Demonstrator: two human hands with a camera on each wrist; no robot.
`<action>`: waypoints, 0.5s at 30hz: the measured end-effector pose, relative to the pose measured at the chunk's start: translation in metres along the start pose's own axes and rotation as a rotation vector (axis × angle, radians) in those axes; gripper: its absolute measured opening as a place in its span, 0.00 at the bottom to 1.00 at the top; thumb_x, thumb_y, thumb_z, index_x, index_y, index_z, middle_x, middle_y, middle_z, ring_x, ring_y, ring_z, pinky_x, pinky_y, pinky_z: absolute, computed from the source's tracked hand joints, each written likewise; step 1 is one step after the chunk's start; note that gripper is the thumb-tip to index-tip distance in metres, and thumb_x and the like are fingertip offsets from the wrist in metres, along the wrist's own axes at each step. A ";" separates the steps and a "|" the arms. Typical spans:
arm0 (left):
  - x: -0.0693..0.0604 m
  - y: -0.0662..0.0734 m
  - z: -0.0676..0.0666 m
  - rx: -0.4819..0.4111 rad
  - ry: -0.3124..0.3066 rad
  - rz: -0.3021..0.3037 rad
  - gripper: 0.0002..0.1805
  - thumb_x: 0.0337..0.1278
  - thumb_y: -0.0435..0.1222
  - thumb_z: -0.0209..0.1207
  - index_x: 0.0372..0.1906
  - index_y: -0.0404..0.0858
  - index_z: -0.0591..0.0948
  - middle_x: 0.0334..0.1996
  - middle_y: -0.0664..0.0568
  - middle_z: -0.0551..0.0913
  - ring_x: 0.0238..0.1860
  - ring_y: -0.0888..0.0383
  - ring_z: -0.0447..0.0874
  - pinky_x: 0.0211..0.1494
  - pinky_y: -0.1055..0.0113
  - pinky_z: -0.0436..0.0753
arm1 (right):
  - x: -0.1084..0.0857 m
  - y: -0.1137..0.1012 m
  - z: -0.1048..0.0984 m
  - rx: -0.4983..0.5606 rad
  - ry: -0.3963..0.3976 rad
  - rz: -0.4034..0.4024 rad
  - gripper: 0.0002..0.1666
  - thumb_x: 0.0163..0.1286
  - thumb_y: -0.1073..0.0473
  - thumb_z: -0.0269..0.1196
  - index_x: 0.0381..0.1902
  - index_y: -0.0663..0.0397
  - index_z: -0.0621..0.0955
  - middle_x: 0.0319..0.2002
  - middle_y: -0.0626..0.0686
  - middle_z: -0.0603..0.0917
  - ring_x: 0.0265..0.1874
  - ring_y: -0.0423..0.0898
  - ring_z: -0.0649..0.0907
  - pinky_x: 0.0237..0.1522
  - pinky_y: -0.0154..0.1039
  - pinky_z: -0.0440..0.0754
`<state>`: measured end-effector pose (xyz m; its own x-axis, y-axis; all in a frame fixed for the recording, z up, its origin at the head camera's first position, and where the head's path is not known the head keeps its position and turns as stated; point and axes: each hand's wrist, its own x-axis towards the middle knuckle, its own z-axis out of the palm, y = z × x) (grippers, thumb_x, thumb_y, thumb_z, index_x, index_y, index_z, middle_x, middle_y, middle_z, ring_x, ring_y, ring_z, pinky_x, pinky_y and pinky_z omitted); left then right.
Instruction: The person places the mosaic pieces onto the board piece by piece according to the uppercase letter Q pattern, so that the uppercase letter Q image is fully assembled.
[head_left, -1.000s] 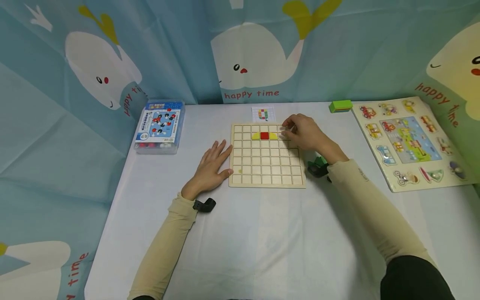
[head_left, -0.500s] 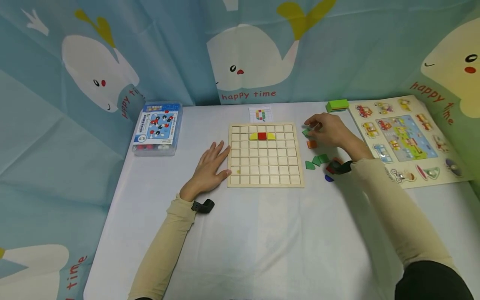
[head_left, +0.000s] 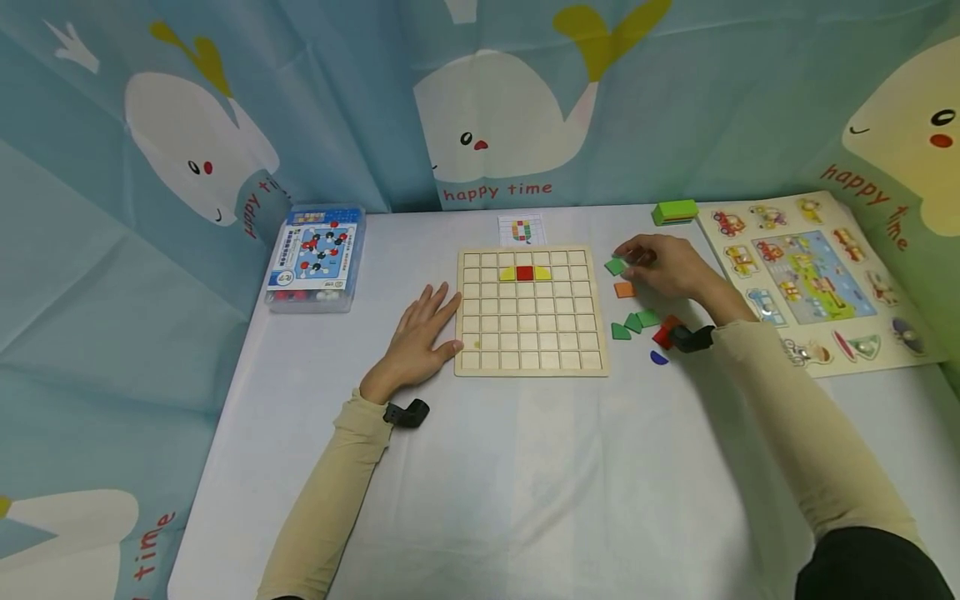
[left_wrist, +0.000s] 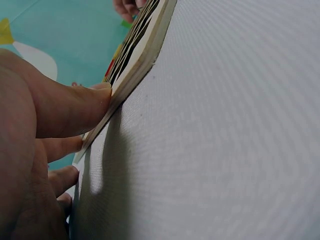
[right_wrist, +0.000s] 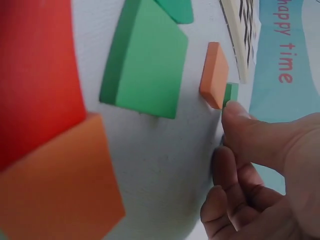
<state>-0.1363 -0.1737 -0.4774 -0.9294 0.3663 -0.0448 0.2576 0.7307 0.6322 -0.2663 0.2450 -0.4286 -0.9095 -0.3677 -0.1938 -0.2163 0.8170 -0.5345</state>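
My left hand (head_left: 420, 337) lies spread on the table, its thumb and fingertips touching the left edge of a wooden grid board (head_left: 530, 367). In the left wrist view the thumb (left_wrist: 75, 107) rests against the board's side. On the board a red square (head_left: 524, 273) sits between two yellow pieces (head_left: 507, 274). My right hand (head_left: 663, 265) hovers low to the board's right with bent fingers, beside a green block (head_left: 615, 267). The right wrist view has the thumb overlapping that block; no piece shows between the fingers. An orange block (head_left: 624, 289) lies just in front.
Several green pieces (head_left: 621, 332), red blocks (head_left: 663, 337) and a blue piece (head_left: 658, 357) lie right of the board. Behind it is a pattern card (head_left: 521, 229). A green block stack (head_left: 675, 212), picture puzzle (head_left: 780, 350) and plastic box (head_left: 315, 258) stand farther out.
My right hand has moved right, from the board's upper right corner to the loose pieces, then slightly farther right. My left hand has stayed at the board's edge.
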 end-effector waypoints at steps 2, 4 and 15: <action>0.000 0.000 0.000 0.000 -0.002 -0.001 0.43 0.74 0.45 0.60 0.85 0.37 0.57 0.87 0.40 0.47 0.88 0.41 0.34 0.88 0.40 0.38 | 0.000 0.001 0.001 0.013 -0.002 -0.003 0.22 0.77 0.64 0.65 0.66 0.63 0.79 0.58 0.71 0.81 0.53 0.64 0.78 0.61 0.62 0.76; 0.000 -0.001 0.001 0.000 -0.004 -0.001 0.43 0.74 0.45 0.60 0.85 0.38 0.57 0.87 0.41 0.46 0.88 0.41 0.34 0.88 0.40 0.38 | 0.001 0.003 0.002 0.021 -0.004 -0.011 0.22 0.77 0.63 0.66 0.65 0.62 0.80 0.57 0.70 0.81 0.53 0.63 0.78 0.60 0.61 0.76; -0.001 -0.001 0.000 0.003 -0.008 -0.003 0.43 0.75 0.46 0.60 0.86 0.38 0.56 0.88 0.42 0.46 0.88 0.42 0.33 0.88 0.42 0.37 | 0.004 0.007 0.006 0.032 -0.002 0.000 0.18 0.76 0.62 0.66 0.59 0.64 0.81 0.51 0.66 0.82 0.49 0.59 0.78 0.54 0.53 0.76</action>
<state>-0.1359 -0.1747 -0.4783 -0.9280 0.3689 -0.0527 0.2559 0.7337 0.6294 -0.2693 0.2464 -0.4378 -0.9088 -0.3684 -0.1957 -0.2045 0.8024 -0.5607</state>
